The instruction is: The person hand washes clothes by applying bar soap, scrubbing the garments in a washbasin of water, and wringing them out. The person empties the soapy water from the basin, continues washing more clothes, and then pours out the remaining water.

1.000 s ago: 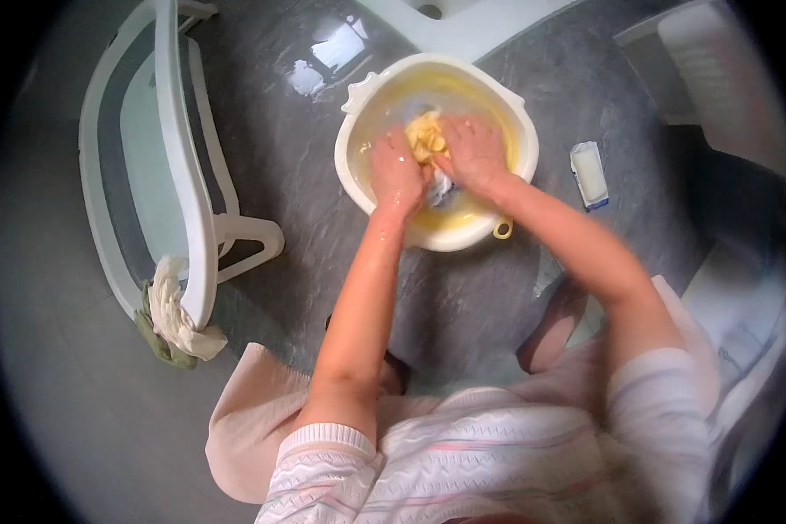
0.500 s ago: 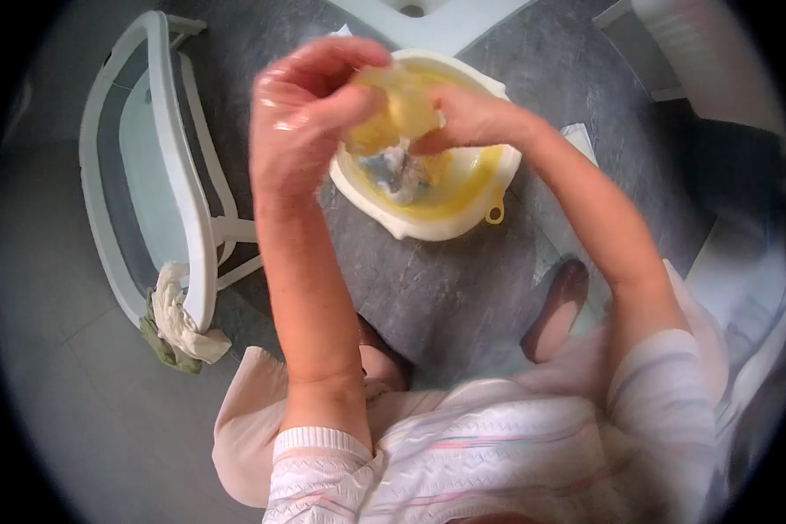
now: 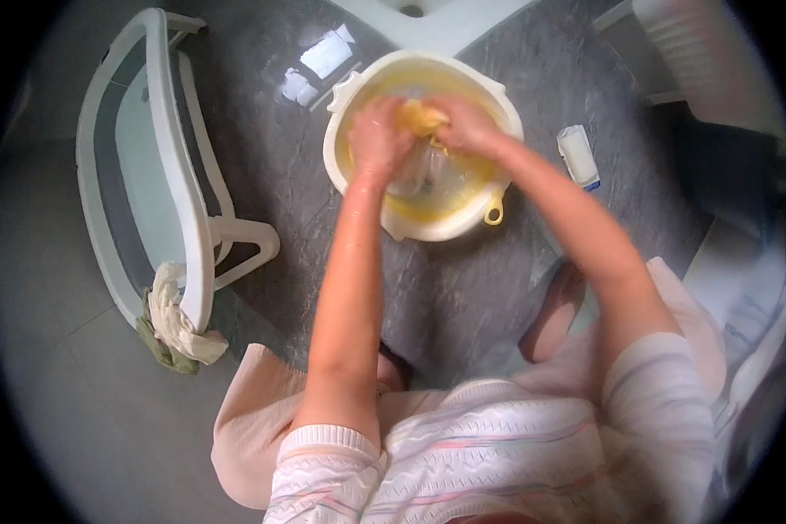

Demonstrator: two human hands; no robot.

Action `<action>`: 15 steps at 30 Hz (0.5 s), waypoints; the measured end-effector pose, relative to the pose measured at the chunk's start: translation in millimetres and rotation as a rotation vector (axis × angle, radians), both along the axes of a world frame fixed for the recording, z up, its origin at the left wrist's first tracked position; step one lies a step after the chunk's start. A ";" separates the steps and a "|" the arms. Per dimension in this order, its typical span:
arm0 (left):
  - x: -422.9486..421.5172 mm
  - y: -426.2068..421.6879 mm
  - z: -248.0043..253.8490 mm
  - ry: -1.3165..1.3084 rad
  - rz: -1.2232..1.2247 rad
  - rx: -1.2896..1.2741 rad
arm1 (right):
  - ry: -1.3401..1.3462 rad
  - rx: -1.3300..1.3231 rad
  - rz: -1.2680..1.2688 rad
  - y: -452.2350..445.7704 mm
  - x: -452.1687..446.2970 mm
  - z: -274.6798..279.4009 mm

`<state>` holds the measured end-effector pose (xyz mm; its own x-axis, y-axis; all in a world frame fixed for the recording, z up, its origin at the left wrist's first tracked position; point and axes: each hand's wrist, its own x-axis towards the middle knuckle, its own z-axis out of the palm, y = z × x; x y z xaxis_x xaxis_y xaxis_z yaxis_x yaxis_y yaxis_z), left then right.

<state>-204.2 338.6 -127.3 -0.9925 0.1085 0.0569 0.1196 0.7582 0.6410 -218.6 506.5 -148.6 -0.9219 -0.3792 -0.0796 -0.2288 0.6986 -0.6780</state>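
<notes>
Both my hands are inside a round white basin (image 3: 450,229) with a yellow inner wall and cloudy water in it. A wet yellow cloth (image 3: 422,118) is bunched between them. My left hand (image 3: 382,138) closes on the cloth's left side, its fingers blurred by motion. On the other side my right hand (image 3: 467,127) grips the cloth, fingers curled round it. Something pale lies in the water below the hands, too blurred to name. A yellow ring tab (image 3: 494,210) sticks out at the basin's lower right rim.
A white bar of soap (image 3: 578,155) in an opened wrapper lies on the dark floor, right of the basin. Torn white wrapping (image 3: 327,55) is at upper left. A collapsible tub (image 3: 196,201) stands on the left, with a cream cloth (image 3: 176,319) and a green cloth (image 3: 160,343) over its rim.
My left hand has come down and right from above the basin's edge into it, and the yellow cloth has been lowered. The soap and wrapping now show in full.
</notes>
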 end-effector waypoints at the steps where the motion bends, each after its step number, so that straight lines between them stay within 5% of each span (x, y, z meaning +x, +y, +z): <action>1: 13.5 12.0 -19.9 0.095 0.021 -0.159 | 0.082 0.157 -0.002 -5.3 10.8 -10.1; 5: 25.4 29.8 -56.4 0.129 -0.008 -0.352 | 0.053 0.408 -0.055 -17.5 23.1 -23.4; 8: 1.1 8.8 -57.8 -0.079 -0.120 0.134 | 0.045 0.248 -0.047 -8.3 0.2 -44.9; 11: 6.6 -5.6 -41.9 0.033 0.269 0.247 | -0.405 -0.144 -0.147 5.4 -24.3 -21.1; 13: 19.3 -4.7 -8.0 -0.269 0.597 0.838 | -0.539 -0.284 -0.127 -18.8 -7.3 45.4; 14: 22.2 -2.6 1.6 -0.434 0.759 1.133 | -0.317 -0.339 -0.022 -33.5 8.8 70.5; 15: 25.7 -16.1 -18.0 -0.492 0.532 1.492 | -0.096 -0.389 0.086 -49.5 26.5 86.6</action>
<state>-178.5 322.5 -145.3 -0.8516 -0.0847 -0.5173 -0.3560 -0.6310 0.6893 -192.2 457.0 -62.0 -0.8808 -0.4734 0.0008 -0.1981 0.3670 -0.9089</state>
